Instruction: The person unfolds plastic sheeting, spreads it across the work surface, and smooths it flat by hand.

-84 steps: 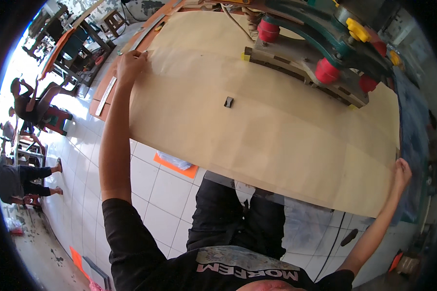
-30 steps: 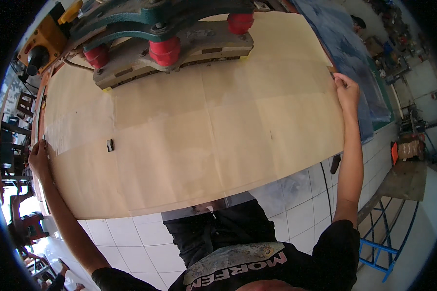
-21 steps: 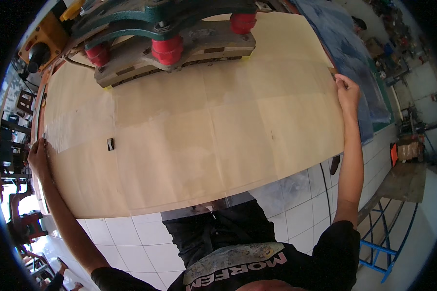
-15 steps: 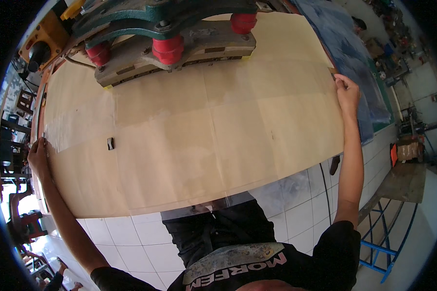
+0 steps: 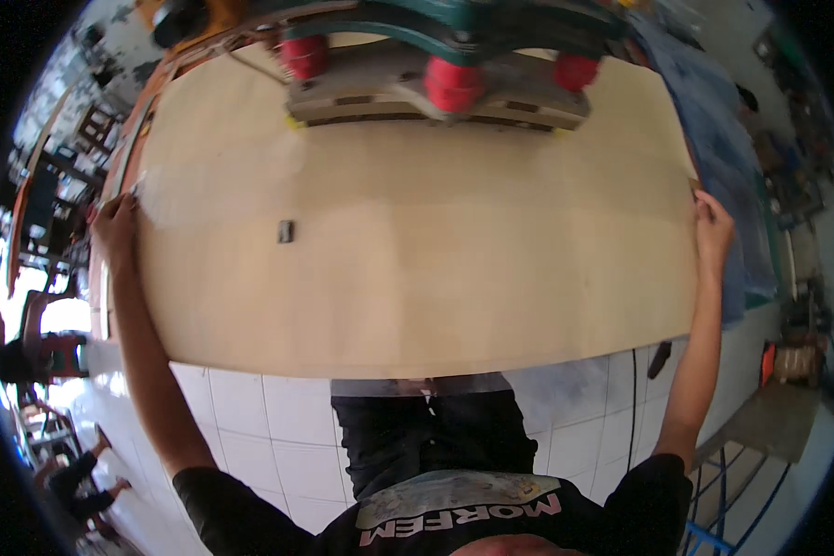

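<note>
I grip the plywood sheet (image 5: 417, 250) at both ends, left hand (image 5: 116, 227) and right hand (image 5: 713, 222) clamped on its edges; its far side sits under the green machine (image 5: 435, 56) (feeding seems barely begun).

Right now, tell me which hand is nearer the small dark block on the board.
Left. The left hand grips the board's left edge, near the block; the right hand holds the far right edge.
</note>
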Demonstrator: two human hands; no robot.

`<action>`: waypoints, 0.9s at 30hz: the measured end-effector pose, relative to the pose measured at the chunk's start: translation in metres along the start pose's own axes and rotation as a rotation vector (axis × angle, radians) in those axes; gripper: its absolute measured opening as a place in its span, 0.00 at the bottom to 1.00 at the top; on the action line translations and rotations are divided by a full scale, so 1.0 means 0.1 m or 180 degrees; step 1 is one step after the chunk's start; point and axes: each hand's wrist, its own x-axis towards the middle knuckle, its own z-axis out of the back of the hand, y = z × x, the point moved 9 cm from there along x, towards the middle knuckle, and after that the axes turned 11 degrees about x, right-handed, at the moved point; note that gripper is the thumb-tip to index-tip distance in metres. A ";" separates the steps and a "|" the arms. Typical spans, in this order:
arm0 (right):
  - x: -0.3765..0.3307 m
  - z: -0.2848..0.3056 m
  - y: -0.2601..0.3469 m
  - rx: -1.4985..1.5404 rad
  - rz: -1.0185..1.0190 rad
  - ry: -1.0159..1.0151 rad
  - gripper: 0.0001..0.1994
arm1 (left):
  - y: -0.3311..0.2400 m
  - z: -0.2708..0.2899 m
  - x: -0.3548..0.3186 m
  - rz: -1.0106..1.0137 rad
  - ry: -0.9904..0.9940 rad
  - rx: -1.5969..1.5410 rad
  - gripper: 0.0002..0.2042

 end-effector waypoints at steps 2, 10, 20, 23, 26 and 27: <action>0.01 0.00 -0.06 -0.0084 -0.0101 0.0097 0.11 | -0.20 0.06 -0.10 -0.0055 0.0005 0.0003 0.18; 0.04 -0.04 -0.09 -0.0308 -0.0056 0.0238 0.12 | -0.27 0.20 -0.27 0.0033 -0.0251 -0.0466 0.14; 0.22 0.03 -0.59 -0.0247 0.0012 0.0316 0.13 | -0.53 0.31 -0.37 -0.0193 -0.0373 0.0233 0.11; 0.18 0.02 -0.50 -0.0343 -0.0032 0.0287 0.13 | -0.55 0.35 -0.37 -0.0291 -0.0466 0.0391 0.11; 0.12 0.00 -0.34 -0.0516 -0.0131 0.0253 0.14 | -0.56 0.36 -0.39 -0.0364 -0.0479 0.0467 0.11; 0.11 0.00 -0.31 -0.0513 -0.0131 0.0258 0.14 | -0.57 0.37 -0.40 -0.0389 -0.0456 0.0460 0.10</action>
